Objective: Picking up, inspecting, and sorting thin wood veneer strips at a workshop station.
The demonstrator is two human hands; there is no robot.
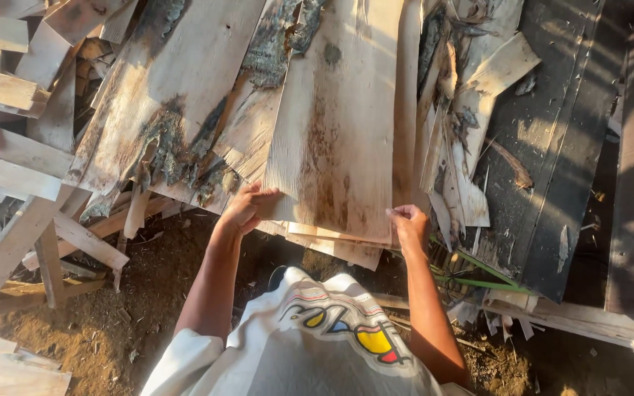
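A thin, pale wood sheet (335, 125), stained brown down its middle with a grey spot near the top, lies flat atop a pile of similar sheets, its near edge seemingly lifted slightly.

Outdoor wood yard / rough sawmill area, not a finished shop. Thin veneer sheets (335, 125) w/ bark and dark stains piled loose, overlapping. Sawn planks (16, 165) stacked at left as a crude rack. Bare dirt floor (111, 315) w/ chips and scraps. Dark boards (559, 147) at right. Low sunlight across everything.
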